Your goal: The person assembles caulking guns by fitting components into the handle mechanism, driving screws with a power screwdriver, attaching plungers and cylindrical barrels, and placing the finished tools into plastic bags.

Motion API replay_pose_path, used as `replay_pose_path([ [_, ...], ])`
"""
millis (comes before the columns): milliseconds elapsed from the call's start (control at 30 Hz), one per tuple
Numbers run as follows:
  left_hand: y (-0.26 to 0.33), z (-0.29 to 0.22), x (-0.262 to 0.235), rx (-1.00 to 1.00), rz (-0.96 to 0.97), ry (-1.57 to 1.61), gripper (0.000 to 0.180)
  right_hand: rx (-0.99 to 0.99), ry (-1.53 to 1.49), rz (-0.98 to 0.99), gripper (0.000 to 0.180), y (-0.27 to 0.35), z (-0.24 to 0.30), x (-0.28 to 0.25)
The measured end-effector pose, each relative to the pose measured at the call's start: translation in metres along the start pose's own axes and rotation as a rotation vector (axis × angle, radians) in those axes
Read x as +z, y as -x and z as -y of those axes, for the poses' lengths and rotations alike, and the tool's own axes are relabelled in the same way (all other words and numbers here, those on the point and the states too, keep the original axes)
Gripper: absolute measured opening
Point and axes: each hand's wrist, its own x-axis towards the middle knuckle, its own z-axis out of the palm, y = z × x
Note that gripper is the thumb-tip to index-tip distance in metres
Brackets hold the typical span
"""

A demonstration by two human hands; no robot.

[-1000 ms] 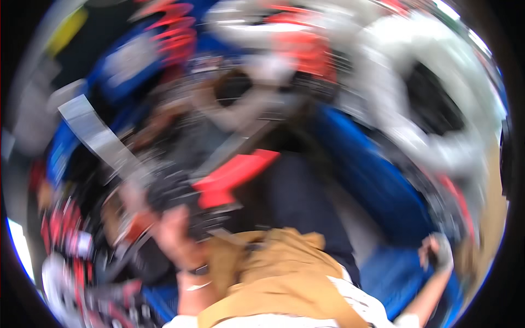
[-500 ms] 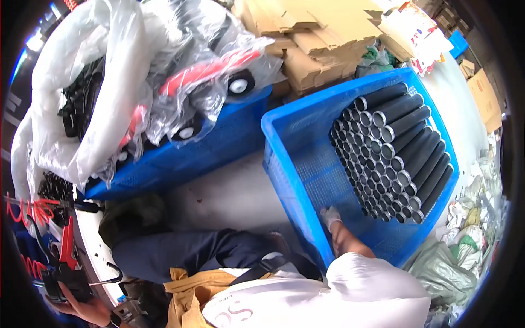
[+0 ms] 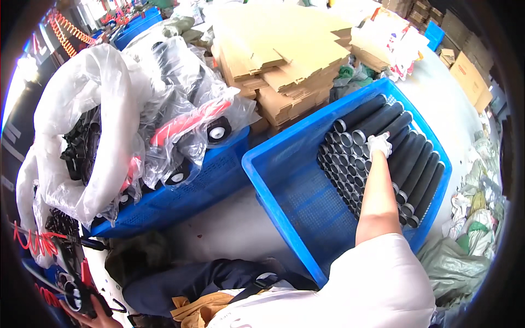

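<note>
Black tubes (image 3: 410,158) with pale metal rims lie stacked on their sides in a blue perforated crate (image 3: 284,210). My right hand (image 3: 378,146), in a white glove, reaches into the crate and touches the upper part of the stack. Its fingers look apart, with no tube lifted. Low at the left edge, my left hand (image 3: 97,316) is closed around a black round-ended part (image 3: 74,295). What kind of part it is does not show clearly. A red piece (image 3: 86,272) stands next to it.
Left of the crate, another blue crate (image 3: 180,191) holds plastic-wrapped red and black wheeled items (image 3: 191,123). Flattened cardboard (image 3: 284,52) is piled behind. Plastic bags (image 3: 459,268) lie along the right side. Red coiled hoses (image 3: 35,243) hang at the left.
My right hand has moved from the crate's near inner wall up and across onto the tubes. My left hand has shifted lower, still with the black part. The view has shifted slightly.
</note>
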Motion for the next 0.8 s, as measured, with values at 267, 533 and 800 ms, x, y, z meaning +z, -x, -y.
replay_pose_path([
  [267, 0.033, -0.007, 0.014, 0.021, 0.404, -0.271, 0.09, 0.046, -1.951, 0.594, 0.037, -0.026, -0.024, -0.043],
  [533, 0.056, -0.051, 0.039, 0.369, 0.514, -0.204, 0.082, -0.135, -2.335, 1.47, 0.046, 0.319, 0.055, -0.138],
  [800, 0.054, -0.024, -0.018, 0.665, 0.271, -0.511, 0.069, -0.342, -2.17, 1.717, 0.049, 0.452, 0.075, -0.208],
])
